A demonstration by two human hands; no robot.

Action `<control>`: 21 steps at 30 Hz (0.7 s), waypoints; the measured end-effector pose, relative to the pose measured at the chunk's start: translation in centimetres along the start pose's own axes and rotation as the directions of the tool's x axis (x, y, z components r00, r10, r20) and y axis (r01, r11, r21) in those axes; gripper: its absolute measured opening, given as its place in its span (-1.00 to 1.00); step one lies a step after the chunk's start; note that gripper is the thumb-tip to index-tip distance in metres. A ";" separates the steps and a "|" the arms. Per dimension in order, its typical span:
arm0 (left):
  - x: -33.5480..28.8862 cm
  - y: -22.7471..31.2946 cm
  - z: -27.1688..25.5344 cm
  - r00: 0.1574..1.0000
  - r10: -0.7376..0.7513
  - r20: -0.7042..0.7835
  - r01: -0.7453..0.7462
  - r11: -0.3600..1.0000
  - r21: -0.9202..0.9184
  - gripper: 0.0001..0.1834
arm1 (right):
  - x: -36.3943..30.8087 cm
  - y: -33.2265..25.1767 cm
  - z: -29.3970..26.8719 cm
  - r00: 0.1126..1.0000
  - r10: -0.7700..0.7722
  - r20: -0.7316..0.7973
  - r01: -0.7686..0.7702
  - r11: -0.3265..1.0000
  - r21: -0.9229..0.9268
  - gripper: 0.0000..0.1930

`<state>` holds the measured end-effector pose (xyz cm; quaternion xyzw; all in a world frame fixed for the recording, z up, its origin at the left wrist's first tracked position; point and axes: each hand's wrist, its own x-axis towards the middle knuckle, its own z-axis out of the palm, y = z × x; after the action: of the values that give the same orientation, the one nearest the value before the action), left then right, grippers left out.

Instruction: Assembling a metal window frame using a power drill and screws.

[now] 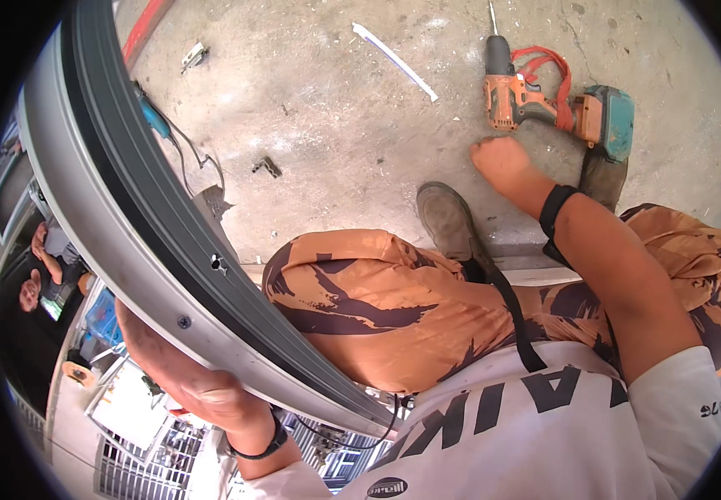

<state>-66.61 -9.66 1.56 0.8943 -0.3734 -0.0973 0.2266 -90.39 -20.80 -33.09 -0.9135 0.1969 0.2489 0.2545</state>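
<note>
A long grey aluminium profile point(102, 196) with dark grooved channels slants past my left side, bent by the lens. My left hand point(190, 375) grips it from its outer side, with fingers partly hidden behind it. Near that hand a screw head point(184, 322) sits in the profile's pale face. A ragged hole point(218, 264) shows in the dark channel. My right hand point(500, 160) is closed in a fist above the floor; whatever it may hold is hidden. Just beyond it lies an orange and teal cordless drill point(504, 98) with a long bit and a red strap.
On the concrete floor point(327, 158) lie a white strip point(394, 61), a small metal fitting point(267, 167), another fitting point(195, 56) and a blue corded tool point(156, 118). My shoe point(446, 218) stands near the drill. Another person point(54, 265) is at the far left.
</note>
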 end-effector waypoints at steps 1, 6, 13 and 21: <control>0.4 0.1 -0.8 0.993 -0.073 0.091 0.059 0.987 0.149 -0.25 | 0.2 0.1 0.2 1.000 -0.018 0.024 0.019 1.000 -0.014 -0.88; 0.1 1.3 0.0 0.921 -0.352 0.168 0.382 0.901 -0.204 -0.29 | 0.6 -0.4 -1.4 0.987 0.032 0.156 -0.039 0.998 0.047 -0.86; 2.1 3.2 0.6 0.805 -0.520 0.287 0.590 0.644 -0.487 -0.12 | 3.1 -10.9 -14.8 0.924 0.296 -0.241 0.267 -0.049 0.962 -0.71; 3.5 3.1 -1.0 0.883 -0.017 0.470 -0.003 0.999 0.041 -0.39 | -1.7 -14.8 -23.7 0.827 0.373 -0.420 0.544 -0.344 0.765 -0.79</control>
<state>-65.77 -13.73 3.91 0.8498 -0.4157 -0.3044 0.1109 -76.14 -22.02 -9.06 -0.3351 0.2947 -0.3149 0.8377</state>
